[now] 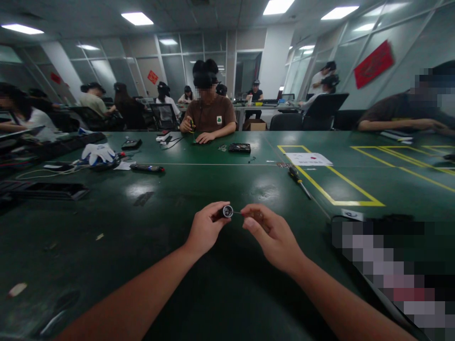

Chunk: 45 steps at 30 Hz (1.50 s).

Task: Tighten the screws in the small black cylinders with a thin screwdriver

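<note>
My left hand is closed around a short black flashlight-like tube. Its round, silver-rimmed end faces me, and some small parts show inside the rim. Just to the right, my right hand pinches a thin metal pin or wire between bent fingers. The pin points left and its tip is at or close to the rim; whether it touches I cannot tell. My fingers hide the rest of what the right hand holds. Both hands are above the green table.
A yellow-and-black screwdriver lies ahead to the right, by a paper sheet. Left ahead are white-and-blue gloves, a black pen-like tool and a dark tray. A person works opposite.
</note>
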### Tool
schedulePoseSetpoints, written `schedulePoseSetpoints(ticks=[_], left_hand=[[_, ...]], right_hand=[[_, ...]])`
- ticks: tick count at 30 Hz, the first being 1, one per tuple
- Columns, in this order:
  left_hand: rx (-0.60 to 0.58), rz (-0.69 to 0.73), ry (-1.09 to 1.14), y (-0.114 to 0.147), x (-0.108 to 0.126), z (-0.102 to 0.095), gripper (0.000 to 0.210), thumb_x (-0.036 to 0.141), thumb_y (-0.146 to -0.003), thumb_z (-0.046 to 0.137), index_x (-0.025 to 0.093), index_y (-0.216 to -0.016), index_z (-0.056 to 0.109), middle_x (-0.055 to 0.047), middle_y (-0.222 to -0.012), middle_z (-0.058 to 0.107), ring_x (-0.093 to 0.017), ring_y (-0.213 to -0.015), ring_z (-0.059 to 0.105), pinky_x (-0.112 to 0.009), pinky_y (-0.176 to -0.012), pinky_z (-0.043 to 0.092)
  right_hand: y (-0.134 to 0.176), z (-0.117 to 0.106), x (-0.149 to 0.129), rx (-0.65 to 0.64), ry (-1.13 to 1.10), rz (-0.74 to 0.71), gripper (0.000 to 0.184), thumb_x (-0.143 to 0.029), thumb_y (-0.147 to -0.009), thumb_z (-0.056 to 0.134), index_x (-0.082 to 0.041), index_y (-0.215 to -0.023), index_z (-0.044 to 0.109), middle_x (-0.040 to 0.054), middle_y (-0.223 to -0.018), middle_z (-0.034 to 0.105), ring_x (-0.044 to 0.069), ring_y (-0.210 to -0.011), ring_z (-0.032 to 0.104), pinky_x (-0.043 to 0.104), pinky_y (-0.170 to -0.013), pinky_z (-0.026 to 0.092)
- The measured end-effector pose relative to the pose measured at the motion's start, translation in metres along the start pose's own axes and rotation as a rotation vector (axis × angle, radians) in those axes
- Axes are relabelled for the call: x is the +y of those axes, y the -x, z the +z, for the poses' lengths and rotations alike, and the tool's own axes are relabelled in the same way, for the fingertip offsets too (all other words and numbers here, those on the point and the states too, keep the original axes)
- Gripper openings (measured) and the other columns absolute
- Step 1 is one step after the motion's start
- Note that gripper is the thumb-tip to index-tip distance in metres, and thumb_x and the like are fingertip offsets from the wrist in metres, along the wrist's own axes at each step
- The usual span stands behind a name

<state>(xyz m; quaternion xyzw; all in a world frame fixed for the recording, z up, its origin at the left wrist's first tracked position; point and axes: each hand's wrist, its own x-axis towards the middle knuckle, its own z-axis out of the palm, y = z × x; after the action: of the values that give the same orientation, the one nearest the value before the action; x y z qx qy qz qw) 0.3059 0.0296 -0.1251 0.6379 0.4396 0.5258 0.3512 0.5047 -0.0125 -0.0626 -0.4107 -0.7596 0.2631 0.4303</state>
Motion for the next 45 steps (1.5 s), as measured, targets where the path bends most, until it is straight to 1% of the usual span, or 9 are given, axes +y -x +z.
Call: schedulePoseSetpoints(ticks=[3, 7, 14, 18, 20, 23, 29, 36, 45], left_hand=[[-0.001, -0.011, -0.001, -0.001, -0.001, -0.001, 0.038, 0.012, -0.080, 0.076, 0.024, -0.115, 0.076, -0.007, -0.122, 0.072, -0.023, -0.110, 0.070, -0.041, -0.101, 0.055], [-0.009, -0.028, 0.011, -0.001, -0.001, -0.002, 0.041, 0.010, -0.079, 0.076, 0.025, -0.117, 0.075, -0.006, -0.122, 0.072, -0.023, -0.111, 0.070, -0.042, -0.102, 0.055], [-0.020, -0.070, 0.015, -0.003, -0.004, -0.004, 0.043, 0.007, -0.078, 0.074, 0.023, -0.118, 0.075, -0.007, -0.122, 0.074, -0.024, -0.112, 0.070, -0.045, -0.106, 0.053], [-0.010, -0.039, 0.007, -0.005, -0.006, -0.005, 0.042, 0.007, -0.079, 0.074, 0.023, -0.118, 0.075, -0.006, -0.122, 0.073, -0.023, -0.113, 0.069, -0.044, -0.107, 0.052], [-0.008, -0.043, -0.001, -0.006, -0.003, -0.005, 0.042, 0.006, -0.078, 0.074, 0.022, -0.117, 0.075, -0.006, -0.122, 0.073, -0.023, -0.113, 0.069, -0.044, -0.107, 0.052], [-0.007, -0.076, -0.010, -0.005, 0.001, -0.005, 0.043, 0.005, -0.078, 0.074, 0.021, -0.117, 0.075, -0.007, -0.121, 0.074, -0.023, -0.112, 0.070, -0.044, -0.106, 0.053], [0.001, -0.064, 0.033, -0.004, -0.001, -0.004, 0.044, 0.006, -0.079, 0.075, 0.022, -0.119, 0.074, -0.006, -0.123, 0.073, -0.023, -0.113, 0.069, -0.042, -0.105, 0.054], [0.000, -0.033, 0.012, -0.004, -0.007, -0.004, 0.043, 0.008, -0.079, 0.076, 0.025, -0.118, 0.075, -0.006, -0.125, 0.072, -0.023, -0.114, 0.069, -0.042, -0.105, 0.054], [0.001, -0.035, 0.033, -0.003, -0.007, -0.003, 0.045, 0.008, -0.078, 0.077, 0.025, -0.120, 0.074, -0.006, -0.124, 0.072, -0.023, -0.112, 0.070, -0.042, -0.104, 0.054]], right_hand=[[0.000, 0.001, 0.002, 0.052, -0.016, 0.046, 0.031, -0.041, -0.105, 0.045, -0.024, -0.108, 0.070, 0.0005, -0.080, 0.068, 0.018, -0.075, 0.068, 0.030, -0.069, 0.052], [-0.003, 0.003, 0.005, 0.170, -0.049, 0.150, 0.026, -0.038, -0.103, 0.049, -0.022, -0.108, 0.068, 0.0022, -0.082, 0.071, 0.019, -0.077, 0.069, 0.031, -0.070, 0.053], [-0.012, 0.012, 0.025, 0.301, -0.471, 0.320, 0.032, -0.048, -0.094, 0.063, -0.018, -0.103, 0.068, 0.0057, -0.090, 0.073, 0.020, -0.084, 0.070, 0.038, -0.083, 0.056], [-0.019, 0.010, 0.032, 0.290, -0.846, 0.535, 0.030, -0.048, -0.087, 0.070, -0.018, -0.088, 0.068, 0.0017, -0.074, 0.065, 0.017, -0.067, 0.065, 0.036, -0.071, 0.058], [-0.021, 0.007, 0.033, 0.339, -0.904, 0.526, 0.029, -0.048, -0.086, 0.071, -0.019, -0.087, 0.067, 0.0008, -0.074, 0.064, 0.016, -0.065, 0.063, 0.034, -0.069, 0.058], [-0.019, 0.005, 0.030, 0.418, -0.684, 0.383, 0.029, -0.049, -0.090, 0.068, -0.020, -0.095, 0.069, 0.0028, -0.085, 0.069, 0.018, -0.075, 0.067, 0.035, -0.076, 0.057], [-0.011, 0.008, 0.022, 0.306, -0.183, 0.221, 0.030, -0.048, -0.101, 0.052, -0.021, -0.105, 0.065, 0.0051, -0.088, 0.073, 0.022, -0.082, 0.070, 0.039, -0.081, 0.054], [-0.006, 0.010, 0.022, 0.243, -0.084, 0.185, 0.027, -0.046, -0.103, 0.049, -0.023, -0.110, 0.062, 0.0047, -0.092, 0.075, 0.022, -0.087, 0.073, 0.037, -0.082, 0.054], [-0.007, 0.005, 0.014, 0.264, -0.005, 0.168, 0.026, -0.044, -0.103, 0.048, -0.023, -0.108, 0.063, 0.0049, -0.091, 0.076, 0.022, -0.086, 0.073, 0.036, -0.080, 0.054]])
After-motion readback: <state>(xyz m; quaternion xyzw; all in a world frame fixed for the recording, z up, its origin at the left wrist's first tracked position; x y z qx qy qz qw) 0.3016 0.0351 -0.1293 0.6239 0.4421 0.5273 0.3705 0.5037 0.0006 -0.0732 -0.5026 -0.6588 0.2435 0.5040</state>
